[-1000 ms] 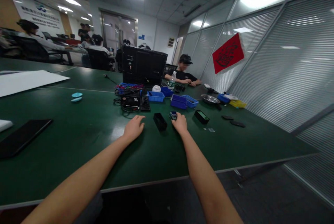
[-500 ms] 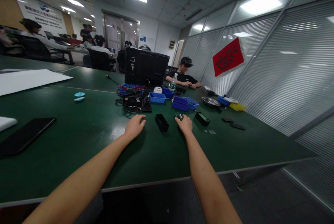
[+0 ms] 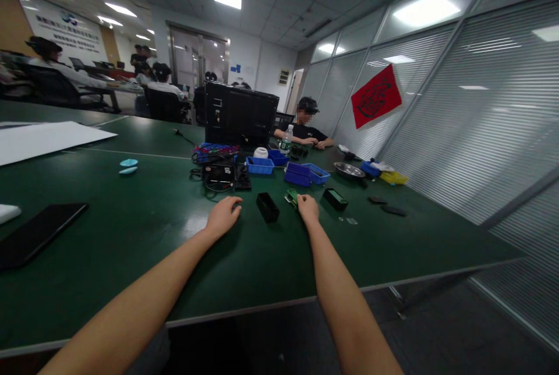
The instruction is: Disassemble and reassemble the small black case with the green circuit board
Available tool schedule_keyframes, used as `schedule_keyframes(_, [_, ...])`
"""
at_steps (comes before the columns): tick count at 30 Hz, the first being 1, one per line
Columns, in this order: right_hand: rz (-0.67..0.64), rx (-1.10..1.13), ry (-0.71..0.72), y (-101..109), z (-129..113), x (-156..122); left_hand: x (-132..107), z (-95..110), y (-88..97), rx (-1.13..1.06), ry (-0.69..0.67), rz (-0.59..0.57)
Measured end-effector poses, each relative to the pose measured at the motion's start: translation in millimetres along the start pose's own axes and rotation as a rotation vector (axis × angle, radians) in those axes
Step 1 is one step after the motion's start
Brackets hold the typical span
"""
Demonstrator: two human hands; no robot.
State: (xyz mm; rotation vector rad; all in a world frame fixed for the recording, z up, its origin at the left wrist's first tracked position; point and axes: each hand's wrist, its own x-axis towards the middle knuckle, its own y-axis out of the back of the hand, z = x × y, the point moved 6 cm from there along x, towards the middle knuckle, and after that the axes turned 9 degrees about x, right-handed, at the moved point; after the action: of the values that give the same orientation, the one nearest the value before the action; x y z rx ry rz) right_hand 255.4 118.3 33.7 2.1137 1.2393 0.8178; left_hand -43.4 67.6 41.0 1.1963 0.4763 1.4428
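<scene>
My right hand (image 3: 308, 207) pinches a small green circuit board (image 3: 292, 197) by its right end, just over the table. My left hand (image 3: 224, 215) rests on the green tabletop with its fingers loosely curved, thumb apart, and nothing in it. Between the two hands lies a black open-topped case (image 3: 268, 207). A second black case (image 3: 335, 199), with a green board inside, sits right of my right hand. Near it are a small white ring (image 3: 340, 219) and a clear flat piece (image 3: 351, 221).
Behind the hands stand blue bins (image 3: 260, 165), a black device with cables (image 3: 219, 173), a baseball (image 3: 261, 153), a water bottle (image 3: 286, 141) and a monitor (image 3: 241, 113). A metal dish (image 3: 349, 170) is at right. A co-worker (image 3: 308, 124) sits across the table.
The circuit board in my right hand has turned so that its green face shows more, and it sticks out further left of the fingers. My left hand has barely moved.
</scene>
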Motion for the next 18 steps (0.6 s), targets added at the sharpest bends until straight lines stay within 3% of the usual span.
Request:
schedule_keyframes(3, [0.058,-0.071,0.058,2.9,-3.8,-2.9,-0.2,0.5,0.2,0.001,0.016,-0.018])
schedule_keyframes(8, [0.002,-0.138,0.068,-5.1,-4.2,-4.6,-1.4,2.9,0.4,0.003,0.016,-0.037])
schedule_keyframes(13, [-0.080,0.073,0.183,-21.2,-17.4,-9.3,-1.9,3.9,-3.5,0.002,-0.006,-0.055])
schedule_keyframes(18, [-0.252,0.303,0.370,-37.2,-41.4,-24.3,-0.7,3.6,-7.2,0.014,-0.028,-0.039])
